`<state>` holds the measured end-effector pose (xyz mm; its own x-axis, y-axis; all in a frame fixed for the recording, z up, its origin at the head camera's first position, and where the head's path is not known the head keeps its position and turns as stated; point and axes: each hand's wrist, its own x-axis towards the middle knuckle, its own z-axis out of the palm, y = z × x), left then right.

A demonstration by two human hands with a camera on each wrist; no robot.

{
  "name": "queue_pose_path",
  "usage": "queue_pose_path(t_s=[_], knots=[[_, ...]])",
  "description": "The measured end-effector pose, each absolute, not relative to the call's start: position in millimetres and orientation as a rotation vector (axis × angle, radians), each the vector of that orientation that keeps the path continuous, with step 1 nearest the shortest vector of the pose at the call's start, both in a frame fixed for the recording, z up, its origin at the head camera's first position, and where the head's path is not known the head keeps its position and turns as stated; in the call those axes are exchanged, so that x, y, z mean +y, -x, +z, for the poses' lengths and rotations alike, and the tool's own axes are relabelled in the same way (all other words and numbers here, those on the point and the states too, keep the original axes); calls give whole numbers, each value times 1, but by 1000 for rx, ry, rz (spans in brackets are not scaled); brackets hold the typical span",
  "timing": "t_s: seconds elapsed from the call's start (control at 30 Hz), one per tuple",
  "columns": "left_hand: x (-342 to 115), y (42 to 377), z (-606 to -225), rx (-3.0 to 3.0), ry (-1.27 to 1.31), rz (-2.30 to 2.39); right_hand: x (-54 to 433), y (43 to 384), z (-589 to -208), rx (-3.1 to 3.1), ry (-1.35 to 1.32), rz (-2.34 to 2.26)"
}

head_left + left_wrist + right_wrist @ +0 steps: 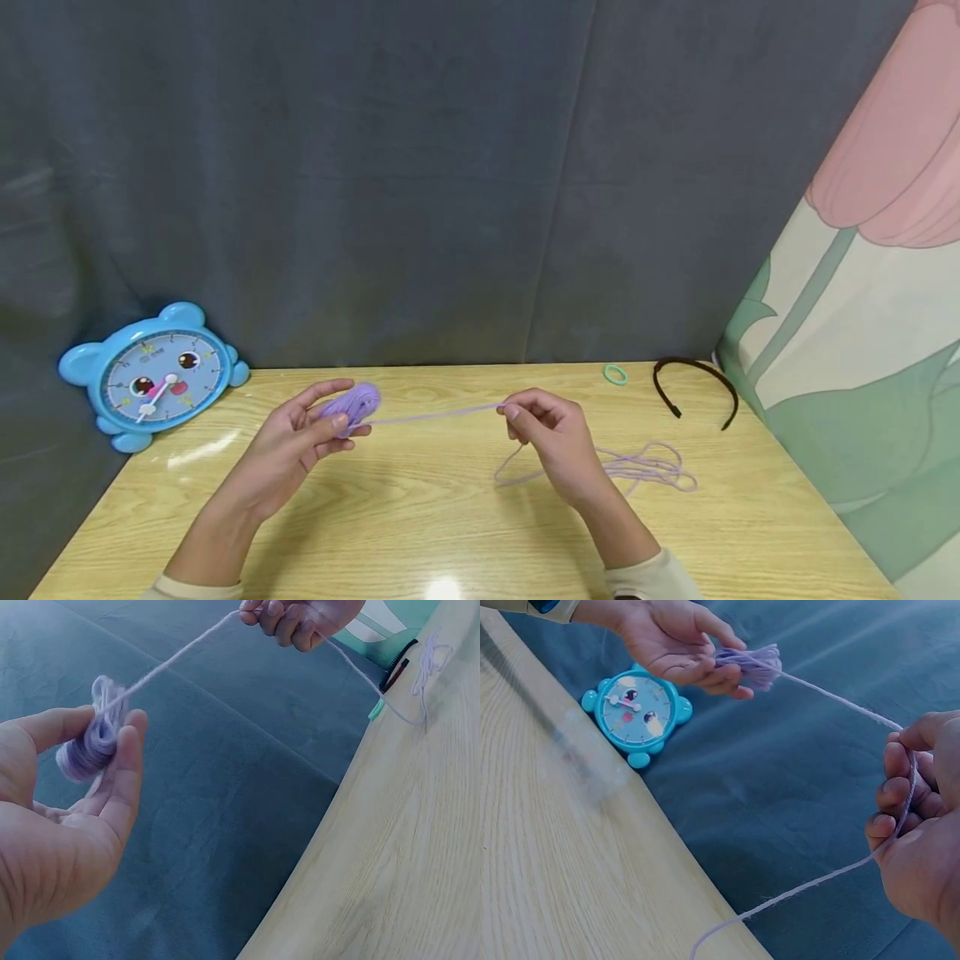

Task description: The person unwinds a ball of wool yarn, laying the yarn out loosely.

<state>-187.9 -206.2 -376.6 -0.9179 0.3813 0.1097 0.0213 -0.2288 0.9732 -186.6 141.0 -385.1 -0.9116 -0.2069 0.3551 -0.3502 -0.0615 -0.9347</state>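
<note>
My left hand [288,442] holds a small wound bundle of purple yarn [358,403] between thumb and fingers, raised over the table. From the bundle a single strand [435,414] runs taut to my right hand [551,442], which pinches it between thumb and forefinger. In the right wrist view the strand passes down across the curled fingers [894,793] and leaves below the palm. Its slack part drops to the table, where loose loops of yarn [652,467] lie to the right of my right hand.
A blue animal-shaped clock [165,375] leans at the table's left back corner. Toward the back right lie a mint-green hair tie [615,374] and a dark headband [697,363]. Behind the wooden table [420,517] hangs a dark curtain [375,183]; a floral cloth [862,375] borders the right.
</note>
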Motion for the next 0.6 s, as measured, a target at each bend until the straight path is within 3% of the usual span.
queue_pose_path(t_s=[0.37, 0.6], knots=[[-205, 187, -377, 1644, -694, 2233, 144, 187, -383, -2091, -545, 2131], [-201, 187, -376, 1733, -606, 2249, 147, 189, -384, -2097, -521, 2106]])
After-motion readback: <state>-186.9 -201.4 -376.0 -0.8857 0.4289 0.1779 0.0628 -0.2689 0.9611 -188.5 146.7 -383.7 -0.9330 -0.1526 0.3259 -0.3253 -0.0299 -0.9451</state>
